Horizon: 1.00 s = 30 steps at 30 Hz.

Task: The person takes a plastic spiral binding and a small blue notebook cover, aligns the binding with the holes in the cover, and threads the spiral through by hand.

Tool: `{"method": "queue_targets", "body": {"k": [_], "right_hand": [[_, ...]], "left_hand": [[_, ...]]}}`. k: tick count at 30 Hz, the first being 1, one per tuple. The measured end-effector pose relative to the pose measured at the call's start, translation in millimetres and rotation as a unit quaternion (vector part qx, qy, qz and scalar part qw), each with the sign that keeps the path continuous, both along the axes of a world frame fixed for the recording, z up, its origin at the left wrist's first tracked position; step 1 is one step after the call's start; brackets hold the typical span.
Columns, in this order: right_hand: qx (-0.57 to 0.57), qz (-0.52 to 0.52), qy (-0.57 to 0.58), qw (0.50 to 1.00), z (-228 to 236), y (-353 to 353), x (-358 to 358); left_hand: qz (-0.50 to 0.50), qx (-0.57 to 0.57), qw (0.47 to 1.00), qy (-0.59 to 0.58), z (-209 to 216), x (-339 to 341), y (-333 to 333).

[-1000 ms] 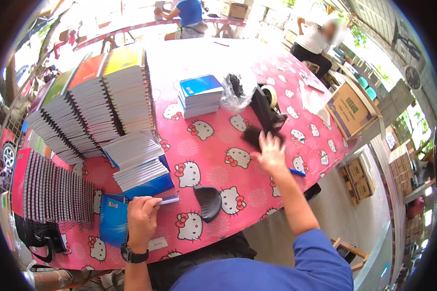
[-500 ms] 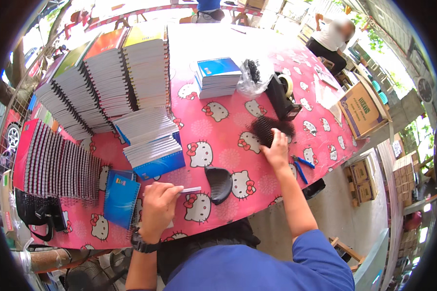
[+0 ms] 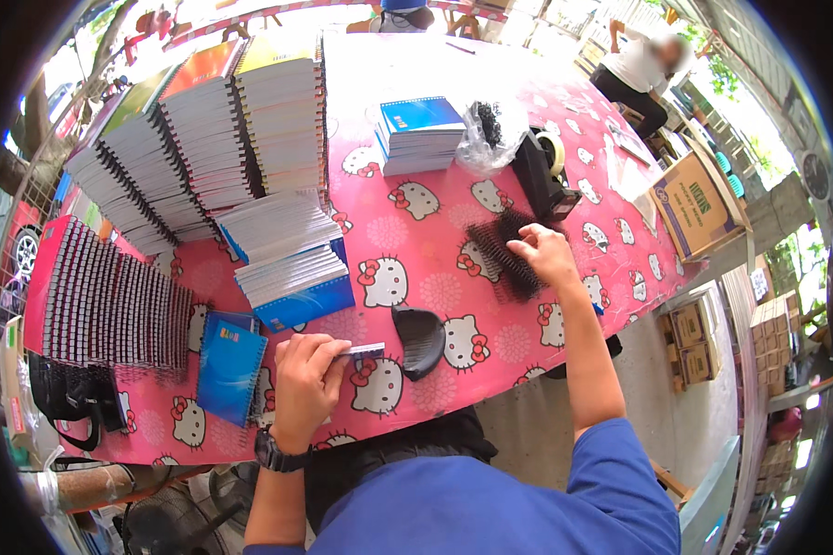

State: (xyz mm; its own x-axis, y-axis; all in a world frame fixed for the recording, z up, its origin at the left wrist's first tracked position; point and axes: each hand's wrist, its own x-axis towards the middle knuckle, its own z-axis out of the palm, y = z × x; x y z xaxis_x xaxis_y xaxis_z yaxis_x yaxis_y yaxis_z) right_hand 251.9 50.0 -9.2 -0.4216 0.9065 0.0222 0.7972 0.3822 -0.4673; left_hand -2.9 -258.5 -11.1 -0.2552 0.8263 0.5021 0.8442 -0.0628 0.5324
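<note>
Near the table's front edge, my left hand (image 3: pixel 307 381) is closed on a thin notebook (image 3: pixel 366 351), of which only a narrow edge shows past the fingers. My right hand (image 3: pixel 546 254) reaches to a heap of black binding coils (image 3: pixel 511 270), with thumb and fingers pinched at its right side. Exactly how many coils they grip is hidden. Between the hands lies a black, curved, ribbed piece (image 3: pixel 419 342). Blue-handled pliers (image 3: pixel 598 294) show only partly beside my right forearm. Left of my left hand rest blue spiral notebooks (image 3: pixel 230 365).
Tall notebook stacks (image 3: pixel 282 129) fill the back left, with a leaning red-covered row (image 3: pixel 111 305) before them. Blue-covered notebooks (image 3: pixel 296 301) lie mid-left. Farther back are another blue stack (image 3: pixel 421 139), a plastic bag (image 3: pixel 486 148), a tape dispenser (image 3: pixel 541 176) and a cardboard box (image 3: pixel 696 205).
My right hand has shifted slightly away and to the right, and the coil heap looks more spread. The notebook in my left hand has turned a little. My right forearm now covers most of the pliers.
</note>
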Motion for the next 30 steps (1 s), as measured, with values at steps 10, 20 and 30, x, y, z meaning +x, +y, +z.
{"method": "queue_targets", "body": {"k": [10,20,30], "right_hand": [[0.087,0.013,-0.006,0.996,-12,-19,-12],[-0.104,0.163,0.231,0.953,29,-72,-26],[-0.163,0.309,0.237,0.907,14,-160,-56]], "left_hand": [[-0.003,-0.005,1.000,0.010,-2,3,1],[-0.050,-0.031,0.998,-0.015,-1,10,2],[-0.028,-0.025,0.999,0.007,-5,12,2]]}}
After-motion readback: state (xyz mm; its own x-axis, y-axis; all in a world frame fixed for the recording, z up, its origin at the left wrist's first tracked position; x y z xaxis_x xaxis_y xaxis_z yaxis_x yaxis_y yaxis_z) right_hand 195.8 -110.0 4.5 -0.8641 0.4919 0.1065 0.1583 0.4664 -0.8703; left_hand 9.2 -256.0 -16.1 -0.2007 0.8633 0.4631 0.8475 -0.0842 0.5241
